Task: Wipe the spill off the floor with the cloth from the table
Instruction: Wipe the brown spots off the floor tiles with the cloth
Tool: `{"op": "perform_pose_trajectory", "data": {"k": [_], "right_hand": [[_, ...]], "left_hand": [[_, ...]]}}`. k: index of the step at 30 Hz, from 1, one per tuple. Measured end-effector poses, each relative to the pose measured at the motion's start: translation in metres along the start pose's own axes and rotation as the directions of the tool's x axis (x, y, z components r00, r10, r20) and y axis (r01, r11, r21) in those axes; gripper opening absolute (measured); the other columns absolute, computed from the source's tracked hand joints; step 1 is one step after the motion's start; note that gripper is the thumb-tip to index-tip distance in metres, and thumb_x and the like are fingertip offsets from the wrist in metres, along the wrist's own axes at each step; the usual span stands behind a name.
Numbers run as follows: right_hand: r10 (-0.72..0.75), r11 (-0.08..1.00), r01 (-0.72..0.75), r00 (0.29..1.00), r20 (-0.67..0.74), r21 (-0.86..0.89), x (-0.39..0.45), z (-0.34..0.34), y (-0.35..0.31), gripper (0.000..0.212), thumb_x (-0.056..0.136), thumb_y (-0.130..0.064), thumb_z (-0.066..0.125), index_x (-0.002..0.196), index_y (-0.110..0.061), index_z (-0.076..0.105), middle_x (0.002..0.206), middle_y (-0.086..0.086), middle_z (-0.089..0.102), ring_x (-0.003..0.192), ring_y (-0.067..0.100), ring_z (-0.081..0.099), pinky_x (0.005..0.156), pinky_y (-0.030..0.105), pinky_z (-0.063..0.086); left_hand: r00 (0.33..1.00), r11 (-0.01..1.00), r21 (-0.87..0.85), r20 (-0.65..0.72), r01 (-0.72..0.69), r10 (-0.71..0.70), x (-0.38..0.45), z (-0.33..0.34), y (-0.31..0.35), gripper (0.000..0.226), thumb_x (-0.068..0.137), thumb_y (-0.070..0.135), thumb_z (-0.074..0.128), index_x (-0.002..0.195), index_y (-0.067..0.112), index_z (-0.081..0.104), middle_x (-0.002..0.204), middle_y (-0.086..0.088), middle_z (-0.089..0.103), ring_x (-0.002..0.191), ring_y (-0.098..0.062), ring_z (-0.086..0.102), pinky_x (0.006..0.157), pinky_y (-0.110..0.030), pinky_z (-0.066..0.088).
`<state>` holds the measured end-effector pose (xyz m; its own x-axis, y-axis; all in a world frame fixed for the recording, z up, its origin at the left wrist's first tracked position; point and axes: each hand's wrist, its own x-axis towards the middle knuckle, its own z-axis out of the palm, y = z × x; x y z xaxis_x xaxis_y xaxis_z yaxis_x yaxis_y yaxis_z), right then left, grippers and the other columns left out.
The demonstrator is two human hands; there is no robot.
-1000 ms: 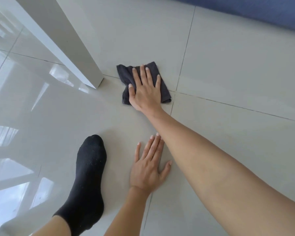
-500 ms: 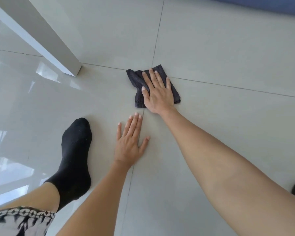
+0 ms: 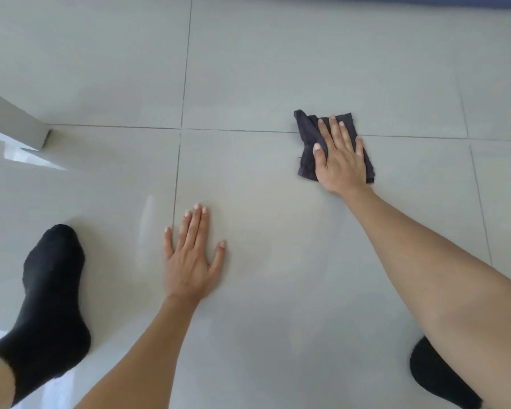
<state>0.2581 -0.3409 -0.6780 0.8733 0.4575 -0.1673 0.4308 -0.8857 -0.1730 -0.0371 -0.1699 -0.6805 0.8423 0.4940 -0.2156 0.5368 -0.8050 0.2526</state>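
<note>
Right hand [image 3: 341, 160] fingers [image 3: 335, 129] lie flat and spread on the dark cloth [image 3: 306, 143], covering its middle and pinning it to the floor [image 3: 263, 69] across a grout line; left hand [image 3: 189, 261] is flat and open on bare tile. No spill can be made out, the table leg [image 3: 15, 125] is cut off at left, and the right sock [image 3: 437, 379] is half hidden by the forearm. Versus half a second ago the cloth sits further right of the leg and left hand.
</note>
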Motion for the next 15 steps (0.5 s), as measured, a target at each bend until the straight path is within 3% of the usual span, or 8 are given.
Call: {"op": "perform_pose_trajectory", "data": {"k": [6, 15], "right_hand": [[0.141, 0.990, -0.141, 0.990, 0.000, 0.016, -0.002, -0.016, 0.087, 0.054, 0.102, -0.038, 0.016, 0.154, -0.028, 0.005, 0.163, -0.005, 0.000, 0.150, 0.013, -0.002, 0.121, 0.046, 0.000], [0.316, 0.947, -0.315, 0.949, -0.015, 0.060, -0.013, -0.031, 0.165, 0.056, 0.101, -0.041, 0.013, 0.154, -0.028, 0.004, 0.163, -0.006, -0.001, 0.150, 0.013, -0.001, 0.120, 0.047, -0.001]], "left_hand": [[1.000, 1.000, -0.007, -0.016, 0.024, -0.024, 0.001, -0.003, 0.003, 0.071, 0.090, 0.052, 0.023, 0.153, 0.022, 0.013, 0.159, 0.008, 0.012, 0.145, -0.007, 0.009, 0.118, -0.040, 0.001], [0.999, 0.999, -0.007, -0.019, 0.045, -0.045, 0.000, -0.003, 0.005, 0.072, 0.089, 0.054, 0.024, 0.152, 0.023, 0.015, 0.158, 0.010, 0.011, 0.145, -0.009, 0.012, 0.118, -0.040, 0.004]]}}
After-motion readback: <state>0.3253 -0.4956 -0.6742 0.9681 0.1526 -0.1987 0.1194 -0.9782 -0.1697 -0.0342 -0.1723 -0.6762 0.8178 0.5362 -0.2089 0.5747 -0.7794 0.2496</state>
